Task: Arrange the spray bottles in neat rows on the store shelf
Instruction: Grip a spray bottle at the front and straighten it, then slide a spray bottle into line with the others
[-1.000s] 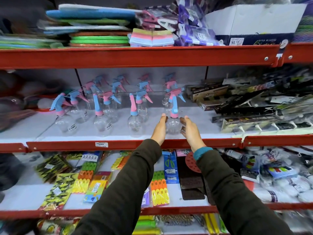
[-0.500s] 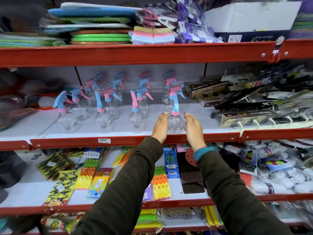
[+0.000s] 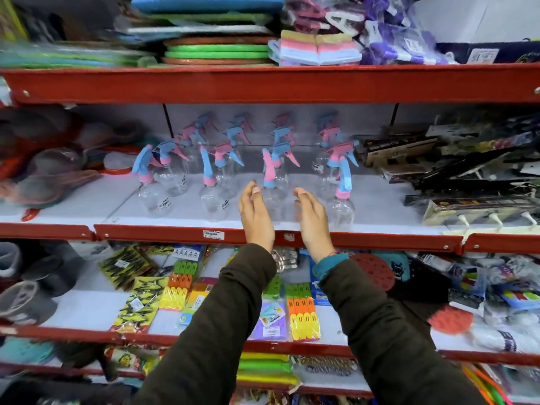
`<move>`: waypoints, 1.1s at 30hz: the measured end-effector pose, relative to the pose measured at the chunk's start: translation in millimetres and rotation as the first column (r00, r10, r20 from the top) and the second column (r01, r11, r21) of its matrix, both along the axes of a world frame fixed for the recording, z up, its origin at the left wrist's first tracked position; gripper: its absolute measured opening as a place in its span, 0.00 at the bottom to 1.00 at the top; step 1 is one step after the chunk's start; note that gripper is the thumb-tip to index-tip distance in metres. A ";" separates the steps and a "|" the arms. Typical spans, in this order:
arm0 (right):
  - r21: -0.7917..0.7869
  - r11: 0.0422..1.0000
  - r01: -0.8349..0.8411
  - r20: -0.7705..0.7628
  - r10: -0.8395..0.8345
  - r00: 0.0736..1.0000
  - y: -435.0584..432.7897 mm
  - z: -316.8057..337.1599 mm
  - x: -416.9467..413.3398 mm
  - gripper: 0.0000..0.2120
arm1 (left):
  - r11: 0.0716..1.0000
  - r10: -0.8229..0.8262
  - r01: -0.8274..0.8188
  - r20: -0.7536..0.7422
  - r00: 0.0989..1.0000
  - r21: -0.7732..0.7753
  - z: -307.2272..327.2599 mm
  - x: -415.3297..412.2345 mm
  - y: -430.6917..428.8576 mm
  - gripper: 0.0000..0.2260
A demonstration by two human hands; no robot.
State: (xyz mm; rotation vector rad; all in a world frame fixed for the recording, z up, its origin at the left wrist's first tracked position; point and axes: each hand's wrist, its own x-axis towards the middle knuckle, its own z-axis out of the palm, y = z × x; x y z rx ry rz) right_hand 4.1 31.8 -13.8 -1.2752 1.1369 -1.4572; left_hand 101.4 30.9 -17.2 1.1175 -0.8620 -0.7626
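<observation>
Several clear spray bottles with pink and blue trigger heads stand in rows on the white middle shelf [image 3: 380, 204]. The front row holds bottles at the left [image 3: 153, 200], left of centre [image 3: 212, 204], centre [image 3: 276, 201] and right [image 3: 340, 210]. My left hand [image 3: 256, 213] and my right hand [image 3: 312, 219] reach over the red shelf lip and flank the centre bottle, palms facing each other and fingers apart. Whether they touch its sides is unclear. More bottles [image 3: 233, 138] stand behind, blurred.
Black packaged goods [image 3: 467, 171] crowd the shelf right of the bottles. Blurred brown and red items [image 3: 58, 168] lie to the left. Stacked mats and sponges [image 3: 219, 51] fill the upper shelf, and packaged clips [image 3: 301, 311] the lower one.
Both hands left the rightmost front bottle and shifted left to flank the neighbouring bottle. The camera view swung left and closer.
</observation>
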 end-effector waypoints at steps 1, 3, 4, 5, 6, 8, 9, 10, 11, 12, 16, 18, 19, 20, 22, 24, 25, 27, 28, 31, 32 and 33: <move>0.026 1.000 0.002 -0.007 -0.002 1.000 -6.1 3.2 6.2 0.18 | 0.999 0.005 -0.006 0.007 1.000 0.036 2.6 9.1 -6.5 0.22; 0.088 0.996 0.002 -0.002 -0.001 1.000 -18.4 9.7 15.7 0.20 | 0.991 -0.063 0.060 0.021 0.998 0.117 7.8 22.9 -20.6 0.24; 0.119 0.993 -0.003 0.005 0.002 1.000 -25.3 10.7 20.0 0.21 | 0.981 -0.117 0.113 0.019 0.993 0.161 11.6 27.8 -26.2 0.24; 0.146 0.989 -0.008 0.008 0.007 1.000 -30.8 10.6 23.8 0.21 | 0.965 -0.176 0.170 0.010 0.984 0.202 14.1 31.5 -30.7 0.25; 0.167 0.986 -0.010 0.010 0.009 1.000 -34.6 10.7 27.0 0.22 | 0.945 -0.229 0.224 -0.006 0.973 0.238 16.7 33.3 -33.3 0.25; 0.196 0.981 -0.006 -0.004 0.007 1.000 -42.0 6.8 31.2 0.23 | 0.907 -0.320 0.313 -0.021 0.947 0.282 19.1 35.7 -35.8 0.26; 0.197 0.980 -0.005 -0.015 0.008 1.000 -44.3 4.3 32.5 0.23 | 0.892 -0.355 0.345 -0.019 0.935 0.291 19.5 36.7 -36.5 0.26; 0.193 0.981 -0.002 -0.024 0.006 1.000 -44.3 2.5 33.1 0.23 | 0.883 -0.378 0.365 -0.014 0.926 0.295 19.3 37.7 -36.0 0.26; 0.189 0.982 0.003 -0.029 0.002 1.000 -43.7 0.6 33.1 0.22 | 0.877 -0.396 0.381 -0.011 0.918 0.294 17.7 39.3 -35.8 0.25; 0.185 0.983 0.009 -0.031 -0.003 1.000 -41.6 0.2 32.5 0.22 | 0.873 -0.408 0.392 -0.006 0.913 0.291 16.5 40.5 -34.5 0.25; 0.153 0.988 0.023 -0.007 -0.022 1.000 -32.6 -4.9 30.3 0.21 | 0.864 -0.446 0.423 0.027 0.895 0.272 13.9 46.5 -25.5 0.20; 0.122 0.992 0.035 -0.023 -0.033 0.999 -27.0 -7.6 29.6 0.20 | 0.861 -0.457 0.428 0.051 0.888 0.275 14.2 47.4 -22.3 0.20; 0.107 0.994 0.038 -0.030 -0.035 0.999 -23.9 -9.1 29.3 0.20 | 0.860 -0.463 0.428 0.073 0.883 0.278 12.8 48.2 -21.6 0.21; 0.093 0.995 0.040 -0.032 -0.037 0.999 -20.6 -10.1 29.5 0.20 | 0.861 -0.467 0.427 0.095 0.879 0.277 11.1 48.8 -20.9 0.22; 0.075 0.996 0.040 -0.029 -0.038 0.999 -16.1 -11.6 29.5 0.19 | 0.869 -0.459 0.418 0.114 0.881 0.265 10.9 48.4 -16.8 0.22; 0.066 0.997 0.035 -0.036 -0.033 0.999 -12.6 -9.0 30.3 0.18 | 0.876 -0.449 0.407 0.128 0.885 0.257 13.1 48.0 -14.1 0.21; 0.066 0.997 0.029 -0.040 -0.027 0.999 -11.6 -7.8 30.5 0.17 | 0.878 -0.447 0.404 0.138 0.884 0.256 14.7 47.6 -13.2 0.21; 0.062 0.998 0.032 -0.044 -0.030 0.999 -8.0 -5.6 31.1 0.16 | 0.872 -0.463 0.418 0.152 0.873 0.253 16.8 46.1 -11.1 0.21; 0.052 0.997 0.055 -0.050 -0.052 0.997 -5.4 -5.6 31.2 0.16 | 0.873 -0.461 0.417 0.151 0.874 0.253 16.6 45.8 -9.8 0.22; -0.038 0.981 0.190 -0.050 -0.192 0.980 6.4 -6.3 34.7 0.17 | 0.915 -0.378 0.352 0.114 0.919 0.200 13.2 46.9 -2.1 0.20; -0.083 0.968 0.235 -0.040 -0.239 0.970 10.4 -7.1 36.6 0.16 | 0.933 -0.340 0.321 0.103 0.935 0.163 12.4 47.3 1.4 0.19; -0.126 0.956 0.266 -0.029 -0.272 0.962 14.7 -7.9 39.7 0.16 | 0.946 -0.311 0.299 0.086 0.947 0.127 10.3 49.0 4.1 0.18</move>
